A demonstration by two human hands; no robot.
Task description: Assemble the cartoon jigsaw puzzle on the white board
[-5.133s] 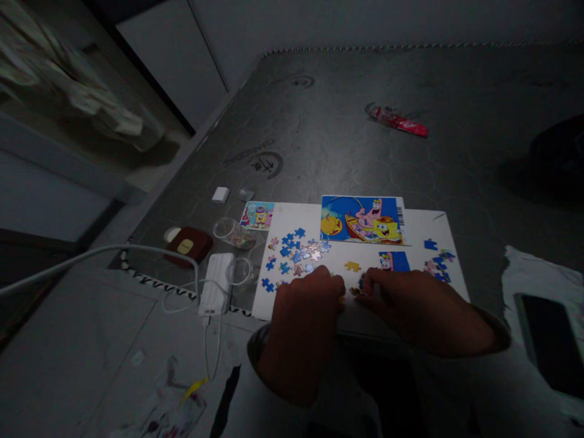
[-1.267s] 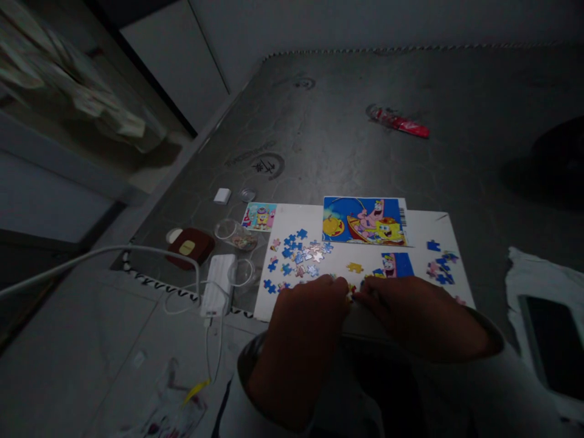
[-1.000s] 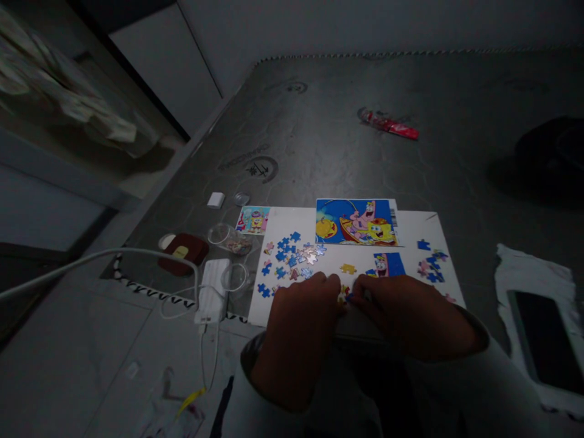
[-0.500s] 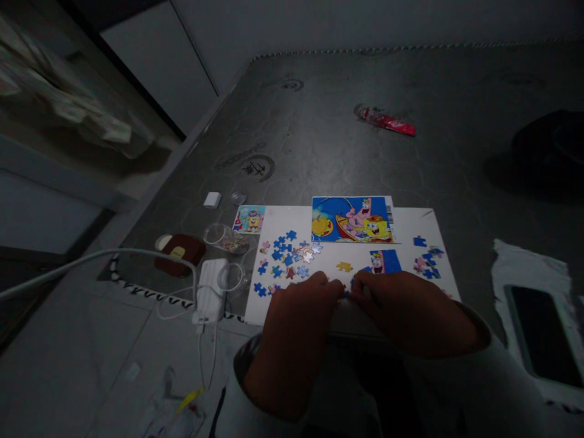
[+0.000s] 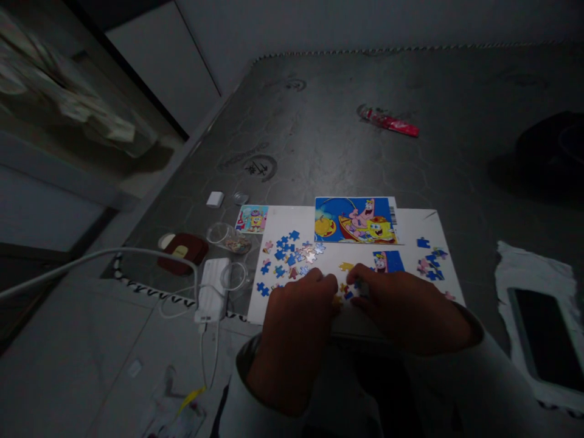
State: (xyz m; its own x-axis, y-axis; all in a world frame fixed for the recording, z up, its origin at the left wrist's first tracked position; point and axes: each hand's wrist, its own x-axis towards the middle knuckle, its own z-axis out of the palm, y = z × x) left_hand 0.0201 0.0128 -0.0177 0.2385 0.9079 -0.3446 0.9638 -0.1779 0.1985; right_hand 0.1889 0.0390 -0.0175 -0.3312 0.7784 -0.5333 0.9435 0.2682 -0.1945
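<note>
Over the near edge of a white board (image 5: 328, 258), my left hand (image 5: 298, 328) is closed, its fingertips at a yellow puzzle piece (image 5: 337, 302). My right hand (image 5: 406, 307) pinches a small greyish puzzle piece (image 5: 362, 287) between thumb and forefinger. Between the hands lie small red-yellow and blue pieces (image 5: 348, 295), partly covered by fingers. Just beyond is another yellow piece (image 5: 345, 266). A joined blue section with a pink figure (image 5: 387, 261) lies past my right hand. Loose blue and pink pieces (image 5: 288, 249) spread at left, more blue pieces (image 5: 431, 264) at right.
A cartoon picture card (image 5: 356, 220) lies on the board's far side. Left of it are a smaller card (image 5: 253, 219), a clear plastic container (image 5: 235, 240), a white power bank (image 5: 213, 289) with cables and a brown case (image 5: 182, 252). A phone (image 5: 545, 334) rests at right, a red wrapper (image 5: 392, 123) farther back.
My fingertips, which were close together over the small pieces, have moved slightly apart. The pieces between them show more now. The whole view has shifted a little.
</note>
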